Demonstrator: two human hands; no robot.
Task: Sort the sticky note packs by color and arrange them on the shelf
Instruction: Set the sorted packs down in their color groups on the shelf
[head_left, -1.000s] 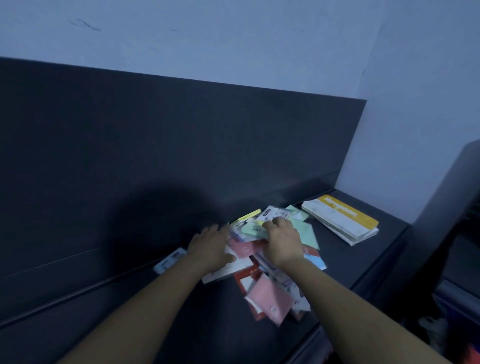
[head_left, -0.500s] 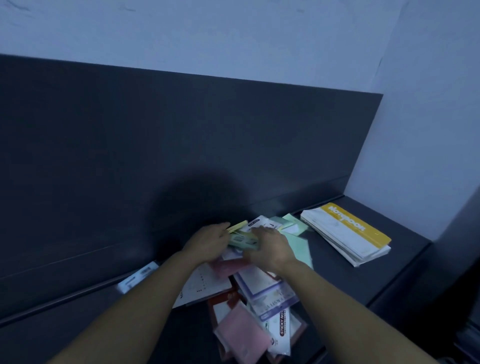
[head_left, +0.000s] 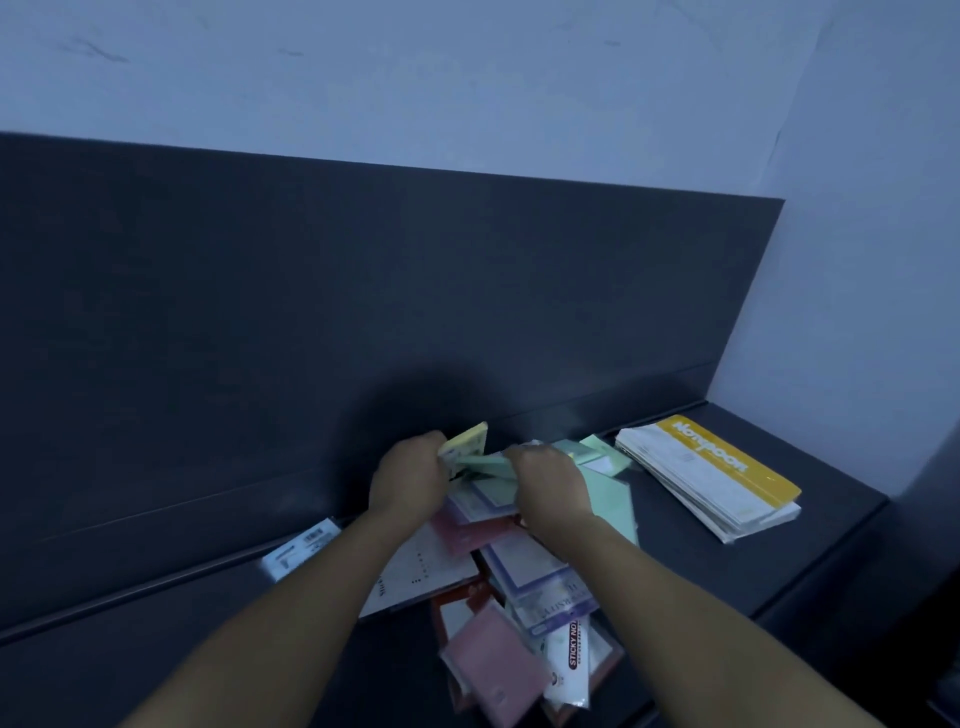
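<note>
My left grip (head_left: 410, 480) is curled round a yellow pack (head_left: 467, 439) and my right grip (head_left: 550, 483) pinches a green pack (head_left: 485, 461) over the mixed pile (head_left: 524, 569) running from the front edge of the shelf (head_left: 675, 582) to its back, so I should lift each clear, colours kept apart.

Above the pile of sticky note packs (head_left: 535, 579) on the dark shelf (head_left: 670, 519), the left hand (head_left: 410, 488) grips a yellow pack (head_left: 467, 439). The right hand (head_left: 550, 488) pinches a green pack (head_left: 485, 461). A notebook stack (head_left: 711, 475) lies to the right.
</note>
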